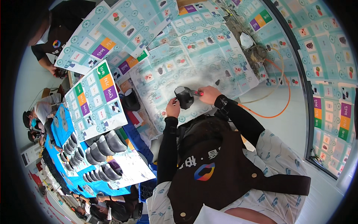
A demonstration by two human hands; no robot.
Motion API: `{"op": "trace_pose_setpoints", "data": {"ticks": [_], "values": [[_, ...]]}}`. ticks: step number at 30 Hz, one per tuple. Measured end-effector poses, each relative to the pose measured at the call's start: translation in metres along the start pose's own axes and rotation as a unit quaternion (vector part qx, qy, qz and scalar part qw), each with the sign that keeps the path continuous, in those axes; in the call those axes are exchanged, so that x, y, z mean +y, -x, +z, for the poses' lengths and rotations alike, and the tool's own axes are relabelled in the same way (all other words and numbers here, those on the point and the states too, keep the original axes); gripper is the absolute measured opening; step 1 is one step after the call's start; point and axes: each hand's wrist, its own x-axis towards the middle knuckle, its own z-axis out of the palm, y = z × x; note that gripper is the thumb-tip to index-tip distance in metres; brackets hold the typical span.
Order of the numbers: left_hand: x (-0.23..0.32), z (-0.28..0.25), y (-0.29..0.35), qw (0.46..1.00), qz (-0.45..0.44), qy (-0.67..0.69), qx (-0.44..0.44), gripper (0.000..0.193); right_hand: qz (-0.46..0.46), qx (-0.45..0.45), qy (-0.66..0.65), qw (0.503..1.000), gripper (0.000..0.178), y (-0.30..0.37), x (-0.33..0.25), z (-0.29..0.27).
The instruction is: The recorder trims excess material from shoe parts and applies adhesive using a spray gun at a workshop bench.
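My left hand (172, 108) pinches the left side of a black cup-shaped piece (186, 101) with a pale patch at its top. It is held over the worktable, which is covered with printed sheets (209, 56) smudged grey and black. My right hand (209, 95) is closed round a small tool (195, 93) with red and dark parts. The tool's front end meets the upper right of the black piece; its tip is too small to make out. A small dark scrap (217, 82) lies on the sheets just beyond my right hand.
An orange hose (278, 116) loops to the right of the table. At left, several black curved pieces (100, 149) stand in rows on a printed board, beside blue sheeting (61, 125). A dark rounded object (130, 100) sits left of the table. Another person (48, 52) is at far left.
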Motion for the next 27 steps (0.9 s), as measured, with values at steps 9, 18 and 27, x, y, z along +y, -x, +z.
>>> {"op": "trace_pose_setpoints", "data": {"ticks": [9, 18, 27], "values": [[-0.016, 0.007, -0.011, 1.000, 0.005, 0.016, 0.002, 0.036, -0.015, 0.058, -0.029, 0.998, 0.023, 0.012, 0.009, 0.006], [-0.022, 0.006, -0.019, 0.999, 0.004, 0.042, -0.015, 0.038, -0.020, 0.054, -0.087, 0.995, 0.024, 0.019, 0.005, 0.015], [-0.015, -0.001, -0.011, 0.995, -0.036, 0.085, -0.029, 0.036, -0.018, -0.005, -0.067, 0.998, 0.027, 0.023, 0.001, 0.007]]}}
